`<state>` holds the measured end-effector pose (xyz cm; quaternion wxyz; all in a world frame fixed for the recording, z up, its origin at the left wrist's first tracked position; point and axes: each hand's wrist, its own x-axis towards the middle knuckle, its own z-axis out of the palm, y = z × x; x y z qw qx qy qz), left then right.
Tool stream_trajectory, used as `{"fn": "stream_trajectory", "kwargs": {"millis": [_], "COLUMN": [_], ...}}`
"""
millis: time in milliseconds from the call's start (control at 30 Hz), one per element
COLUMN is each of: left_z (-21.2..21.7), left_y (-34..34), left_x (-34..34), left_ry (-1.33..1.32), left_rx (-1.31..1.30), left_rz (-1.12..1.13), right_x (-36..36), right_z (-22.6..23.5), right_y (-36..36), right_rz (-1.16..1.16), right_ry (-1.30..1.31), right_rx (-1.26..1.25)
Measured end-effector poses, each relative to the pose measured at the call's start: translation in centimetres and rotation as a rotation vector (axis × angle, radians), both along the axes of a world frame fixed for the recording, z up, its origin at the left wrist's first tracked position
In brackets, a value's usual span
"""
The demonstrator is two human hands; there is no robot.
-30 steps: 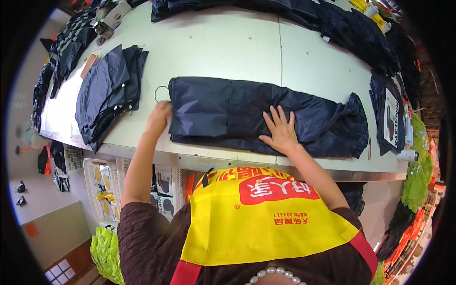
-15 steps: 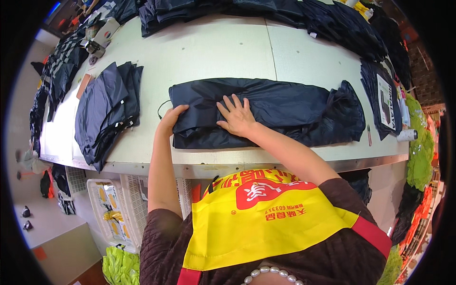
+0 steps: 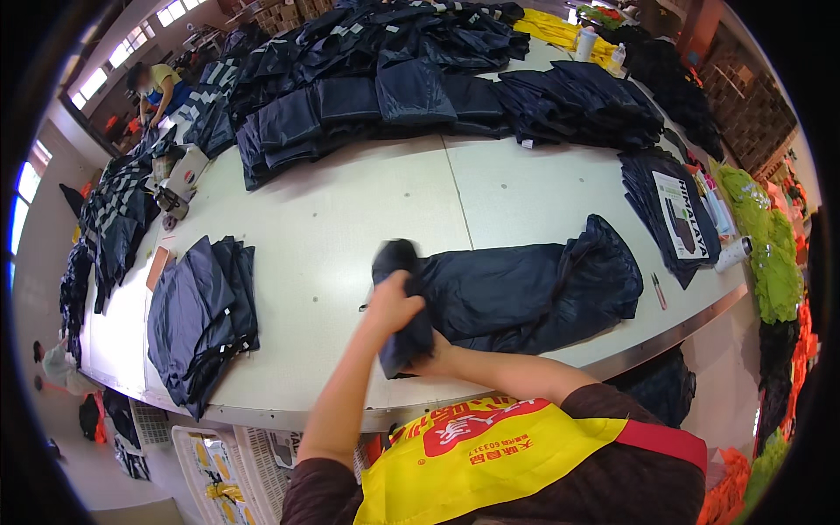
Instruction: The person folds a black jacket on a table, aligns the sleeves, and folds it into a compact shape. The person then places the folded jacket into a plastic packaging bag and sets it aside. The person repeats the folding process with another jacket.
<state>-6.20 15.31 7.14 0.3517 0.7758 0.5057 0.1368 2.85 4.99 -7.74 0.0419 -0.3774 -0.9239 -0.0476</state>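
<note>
A dark navy garment (image 3: pixel 516 293) of thin, shiny cloth lies lengthwise in front of me, its right end bunched. Its left end is lifted and bent over into a thick, blurred fold. My left hand (image 3: pixel 398 302) grips the outer side of this fold, fingers curled and thumb on top. At the near end of the fold is my right hand (image 3: pixel 430 357), holding the cloth, its fingers largely hidden behind it. A short dark cord pokes out by the left hand.
On the pale table (image 3: pixel 332 262), a stack of navy garments (image 3: pixel 206 311) lies at left. Rows of folded dark garments (image 3: pixel 350 101) line the far side. At right are a stack with a printed card (image 3: pixel 678 214), a pen (image 3: pixel 658 291) and a white roll (image 3: pixel 733 253). Another person (image 3: pixel 164 92) works far left.
My hands went from lying on the flat garment to lifting its left end into a fold. The right hand moved nearer to me and behind the cloth. The view now reaches farther across the table.
</note>
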Motion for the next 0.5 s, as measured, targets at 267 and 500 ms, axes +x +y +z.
{"fn": "stream_trajectory", "kwargs": {"millis": [267,500], "left_z": [-6.4,-6.4], "left_y": [-3.6,-5.1], "left_x": [5.7,5.3], "left_ry": [0.185,0.130], "left_rx": [0.145,0.027], "left_rz": [0.025,0.129], "right_x": [9.6,24.2], "right_z": [14.8,11.8], "right_y": [4.6,32.5], "right_rz": [0.311,-0.852], "right_ry": [0.053,0.228], "right_rx": [-1.529,0.072]}}
